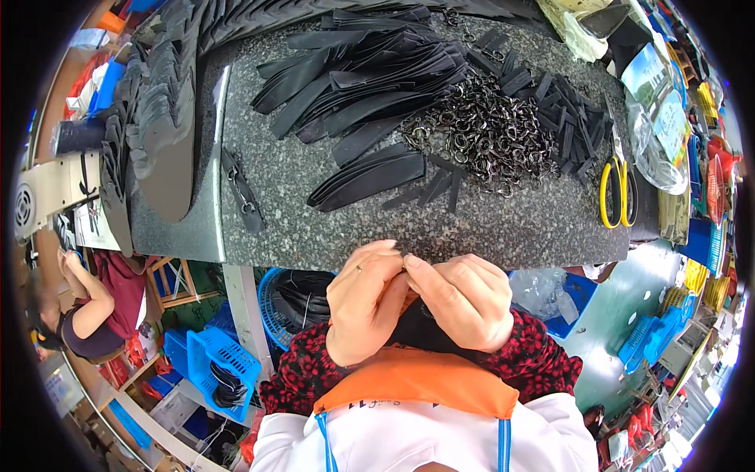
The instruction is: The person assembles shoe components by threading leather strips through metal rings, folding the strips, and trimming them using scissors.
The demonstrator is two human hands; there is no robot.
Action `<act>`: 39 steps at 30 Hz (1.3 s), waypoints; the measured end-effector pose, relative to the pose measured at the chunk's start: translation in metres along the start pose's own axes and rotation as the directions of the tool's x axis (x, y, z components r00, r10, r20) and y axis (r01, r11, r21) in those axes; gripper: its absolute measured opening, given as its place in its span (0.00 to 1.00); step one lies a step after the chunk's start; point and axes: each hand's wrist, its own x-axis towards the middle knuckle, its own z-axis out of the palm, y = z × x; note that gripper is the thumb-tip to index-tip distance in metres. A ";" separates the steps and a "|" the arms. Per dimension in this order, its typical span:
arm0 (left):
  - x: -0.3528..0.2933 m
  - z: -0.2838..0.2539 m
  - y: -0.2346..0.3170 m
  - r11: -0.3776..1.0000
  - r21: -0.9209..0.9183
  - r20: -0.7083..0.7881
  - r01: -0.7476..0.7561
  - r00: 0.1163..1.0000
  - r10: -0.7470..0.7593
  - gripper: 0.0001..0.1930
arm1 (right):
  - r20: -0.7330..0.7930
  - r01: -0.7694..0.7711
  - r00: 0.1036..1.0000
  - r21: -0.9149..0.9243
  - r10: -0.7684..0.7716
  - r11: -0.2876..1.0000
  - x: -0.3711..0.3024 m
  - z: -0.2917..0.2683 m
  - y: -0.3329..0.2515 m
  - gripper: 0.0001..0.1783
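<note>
My left hand (363, 303) and my right hand (465, 303) meet in front of me at the near edge of the speckled grey table (314, 244). Both are closed, fingertips pinched together around something small and dark that the fingers mostly cover. Beyond them lie a few short black strips (432, 189) and a small stack of curved black pieces (366, 177). A heap of metal snap hooks (495, 134) sits farther back, with more short black strips (570, 118) on its right. To the left rests a black strap with metal hardware (242, 190).
Yellow-handled scissors (617, 193) lie at the table's right. A large pile of black pieces (377, 71) covers the back, and long grey-black layers (165, 134) fill the left side. Blue baskets (224, 366) stand below. Another person (98, 311) sits at far left.
</note>
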 end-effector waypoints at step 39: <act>0.068 0.007 -0.031 0.851 0.525 0.056 -0.017 0.998 -0.015 0.16 | -0.071 -0.348 0.936 -0.024 0.345 0.937 0.020 -0.042 0.015 0.12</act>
